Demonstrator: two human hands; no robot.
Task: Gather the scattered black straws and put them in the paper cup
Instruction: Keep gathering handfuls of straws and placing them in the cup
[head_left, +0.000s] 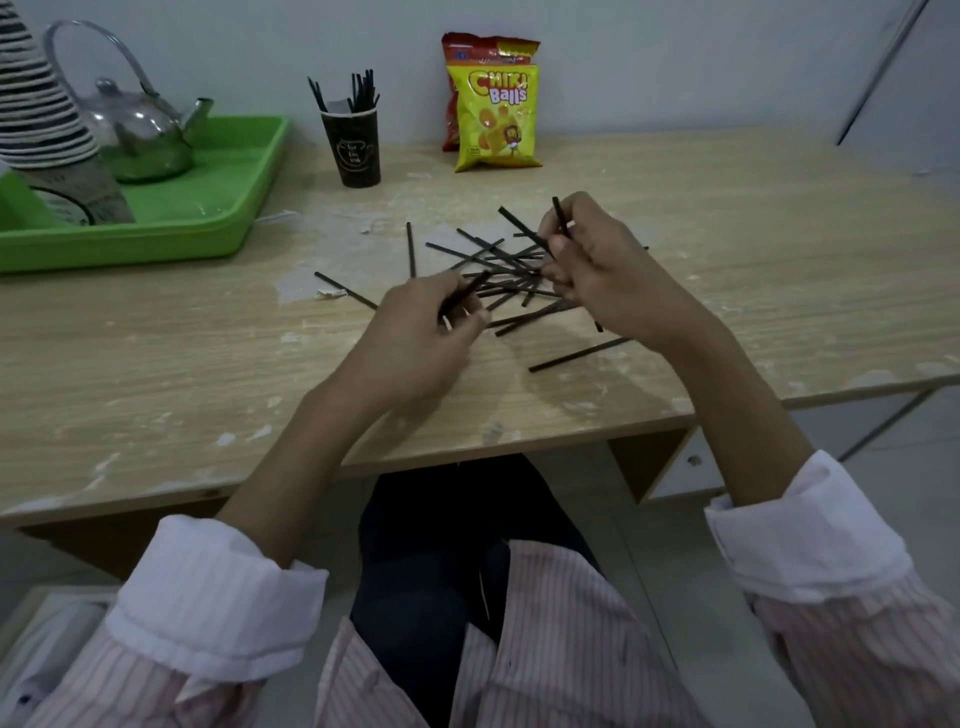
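Observation:
Several black straws (498, 270) lie crossed in a loose pile at the middle of the wooden table (156, 353). My left hand (415, 332) pinches one black straw at the pile's near-left side. My right hand (597, 260) holds a couple of straws at the pile's right side, their ends sticking up past my fingers. The dark paper cup (352, 145) stands upright at the back of the table, beyond the pile, with several straws standing in it. Single straws lie apart to the left (345, 290) and near my right wrist (576, 356).
A green tray (208, 218) at the back left carries a steel kettle (140, 130) and a stack of paper cups (41, 114). Two snack bags (493, 114) lean against the wall behind the pile. The table's front edge runs just above my lap.

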